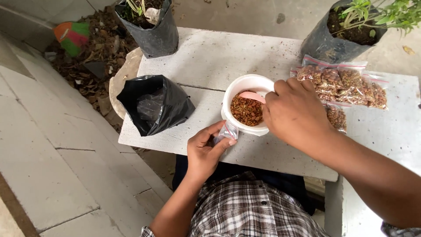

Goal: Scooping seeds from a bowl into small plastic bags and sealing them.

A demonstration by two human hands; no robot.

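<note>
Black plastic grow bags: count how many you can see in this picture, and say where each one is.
3. One black grow bag with a plant stands top left, one with a plant top right, and one empty lies left of the white bowl.

White tub (242, 85) of brown granules, small clear bag (227, 131)

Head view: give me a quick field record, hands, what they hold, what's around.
left hand: pinches a small clear zip bag, empty as far as visible
right hand: grips a pink scoop inside the tub
tub: white, holds reddish-brown granules
filled packets: clear bags of granules piled right of the tub
black bag: empty grow bag lying left of the tub
plants: two potted in black bags at far edge
surface: grey concrete slab
</note>
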